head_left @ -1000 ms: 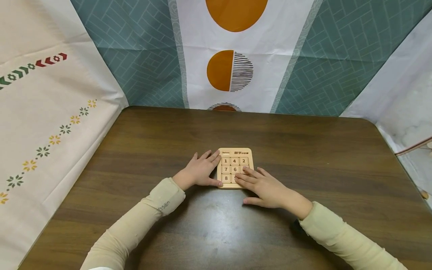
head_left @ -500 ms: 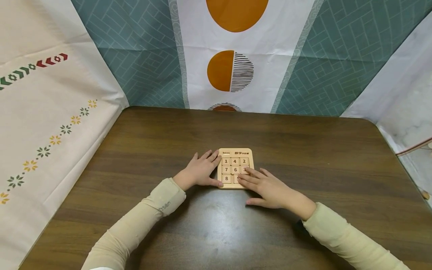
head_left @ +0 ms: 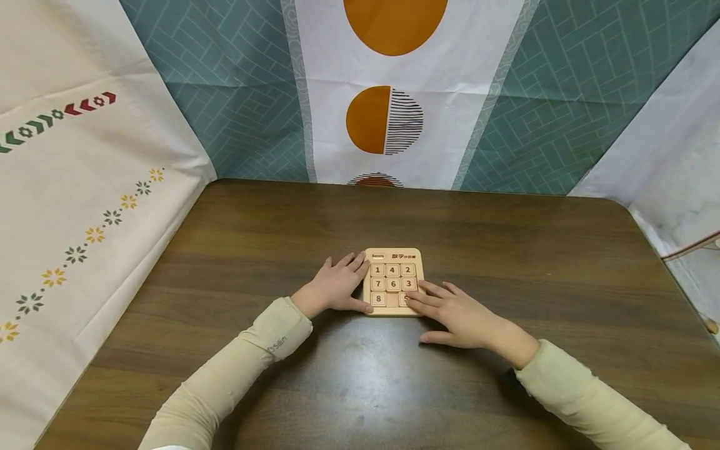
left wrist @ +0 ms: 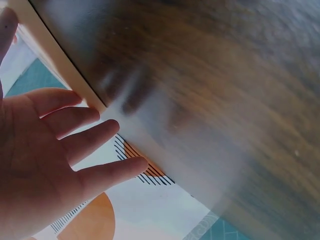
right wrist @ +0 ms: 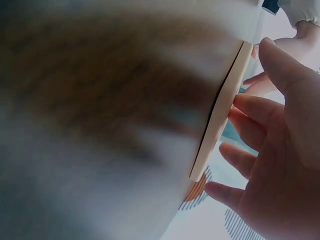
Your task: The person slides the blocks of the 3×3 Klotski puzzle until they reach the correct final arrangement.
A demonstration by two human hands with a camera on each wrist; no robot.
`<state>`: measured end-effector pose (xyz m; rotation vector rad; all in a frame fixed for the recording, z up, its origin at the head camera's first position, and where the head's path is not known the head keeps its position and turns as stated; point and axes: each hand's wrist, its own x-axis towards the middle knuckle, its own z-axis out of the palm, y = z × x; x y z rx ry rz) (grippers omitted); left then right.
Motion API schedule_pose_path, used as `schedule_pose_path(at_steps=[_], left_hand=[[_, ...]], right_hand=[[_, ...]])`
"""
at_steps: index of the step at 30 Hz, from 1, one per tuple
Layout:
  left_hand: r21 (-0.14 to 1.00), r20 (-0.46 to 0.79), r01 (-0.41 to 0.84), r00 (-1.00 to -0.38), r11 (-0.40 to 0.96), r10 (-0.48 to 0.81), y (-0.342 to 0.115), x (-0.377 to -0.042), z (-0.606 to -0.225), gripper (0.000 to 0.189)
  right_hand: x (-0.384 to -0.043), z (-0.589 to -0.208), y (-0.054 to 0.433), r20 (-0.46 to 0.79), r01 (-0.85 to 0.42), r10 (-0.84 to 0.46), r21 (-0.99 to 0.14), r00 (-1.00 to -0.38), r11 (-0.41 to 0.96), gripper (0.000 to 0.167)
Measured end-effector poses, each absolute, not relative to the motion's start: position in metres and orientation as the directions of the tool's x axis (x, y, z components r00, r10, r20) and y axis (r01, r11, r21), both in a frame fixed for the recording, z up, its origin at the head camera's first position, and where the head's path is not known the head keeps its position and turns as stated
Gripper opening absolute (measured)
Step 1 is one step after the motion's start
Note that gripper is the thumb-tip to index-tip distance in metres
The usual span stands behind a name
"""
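Note:
A wooden number slide puzzle (head_left: 392,301) lies flat on the brown table. Its rows read 1 4 2, then 7 6 3, then the 8 tile (head_left: 379,299), a bare slot, and a tile (head_left: 402,301) partly covered by fingertips at bottom right. My left hand (head_left: 333,285) steadies the puzzle's left side, fingers spread at the upper edge and thumb at the lower corner. With straight fingers, my right hand (head_left: 460,317) reaches in from the right and touches that bottom-right tile. In both wrist views, the puzzle's edge (left wrist: 60,52) shows beside extended fingers.
The wooden table (head_left: 281,231) extends around the puzzle on all sides. Behind it hangs a teal and white patterned cloth (head_left: 253,112). A cream cloth with floral motifs (head_left: 67,206) borders the left, and a pale cloth (head_left: 675,156) the right.
My right hand has moved right, sliding the bottom-row tile from the middle to the right, which bares the slot beside the 8. The left hand stays in place.

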<state>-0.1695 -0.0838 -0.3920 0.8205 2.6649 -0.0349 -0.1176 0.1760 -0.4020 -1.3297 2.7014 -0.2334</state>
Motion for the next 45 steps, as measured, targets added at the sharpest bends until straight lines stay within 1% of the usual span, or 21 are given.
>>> schedule_pose_path(at_steps=[11,18,23,30,35,45], left_hand=[[0.064,-0.347,0.548,-0.771,0.834,0.534,-0.083,-0.169,-0.392,0.097],[0.064,-0.345,0.551,-0.77,0.832,0.537,-0.083,-0.169,-0.391,0.097],[0.051,-0.349,0.55,-0.772,0.833,0.531,-0.082,-0.169,-0.39,0.097],[0.058,-0.356,0.545,-0.772,0.836,0.527,-0.082,-0.17,-0.391,0.097],[0.067,-0.358,0.543,-0.77,0.837,0.528,-0.083,-0.17,-0.391,0.097],[0.068,-0.355,0.551,-0.766,0.832,0.536,-0.082,-0.169,-0.391,0.103]], right_hand=[[-0.118,-0.401,0.183,0.002,-0.791,-0.806,-0.191,-0.592,0.581,0.064],[-0.122,-0.398,0.176,0.011,-0.785,-0.799,-0.195,-0.601,0.588,0.065],[-0.129,-0.397,0.165,-0.015,-0.774,-0.788,-0.175,-0.616,0.608,0.065],[-0.135,-0.398,0.154,-0.02,-0.773,-0.787,-0.173,-0.616,0.61,0.066],[-0.137,-0.398,0.151,-0.032,-0.77,-0.785,-0.17,-0.619,0.615,0.066],[-0.136,-0.398,0.149,-0.077,-0.757,-0.776,-0.179,-0.625,0.628,0.067]])
